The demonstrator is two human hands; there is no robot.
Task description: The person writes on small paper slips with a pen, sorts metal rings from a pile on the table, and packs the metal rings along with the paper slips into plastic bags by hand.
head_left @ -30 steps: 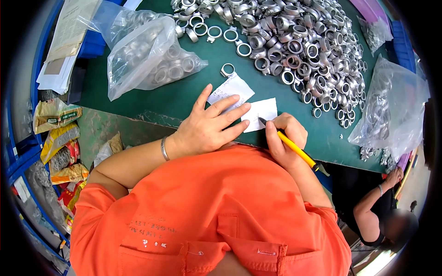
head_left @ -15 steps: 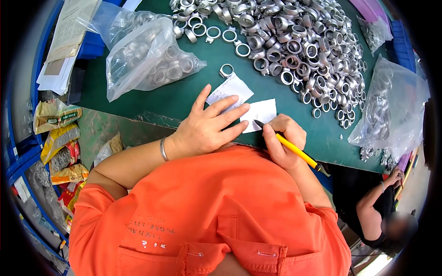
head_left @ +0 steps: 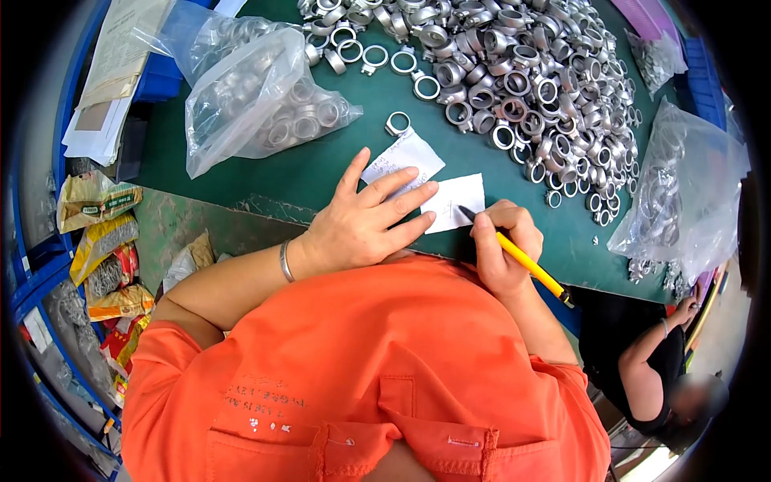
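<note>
My right hand (head_left: 507,241) is closed around a yellow marker pen (head_left: 532,267), its dark tip at the right part of a small white paper slip (head_left: 440,218). Faint pen strokes show on that slip. Fingers spread, my left hand (head_left: 365,217) lies flat, its fingertips over the left edge of the slip. Under those fingers is a second piece of paper (head_left: 414,157) with handwriting, partly covered. A single metal ring clamp (head_left: 397,123) sits at the upper edge of the second paper.
A large heap of metal ring clamps (head_left: 514,80) covers the back of the green table (head_left: 265,181). Clear plastic bags (head_left: 249,96) of rings stand at left, another bag (head_left: 683,185) at right. Packets (head_left: 112,265) fill the left shelf. A person (head_left: 642,361) is at lower right.
My right hand has shifted slightly right with the marker pen, whose tip moved from the slip's middle to its right side. More pen strokes show. My left hand stays in place.
</note>
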